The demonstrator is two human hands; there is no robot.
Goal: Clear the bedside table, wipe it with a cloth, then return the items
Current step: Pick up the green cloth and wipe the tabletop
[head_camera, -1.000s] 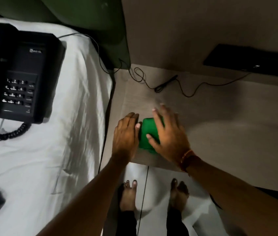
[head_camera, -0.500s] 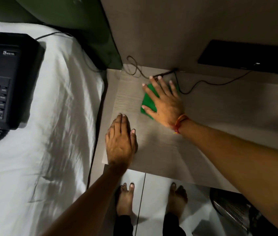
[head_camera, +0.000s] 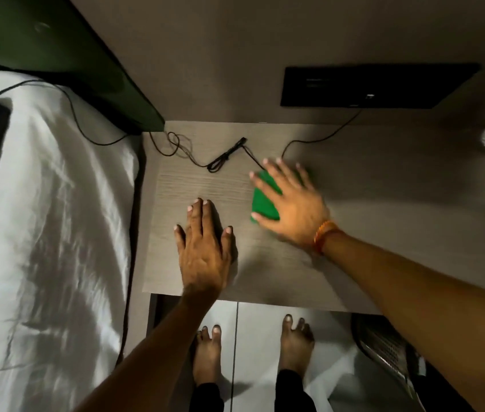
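**Soft green cloth under a flat hand**

The left hand lies flat on the pale surface, its grip spread and holding nothing. Just right, the right hand presses the green cloth, fingers apart. The cloth looks soft, light and maybe folded; push from on top, clear of the black cable.

A cloth is pressed on the bedside table under the right hand; the left hand is laid flat to its left, a cable behind.
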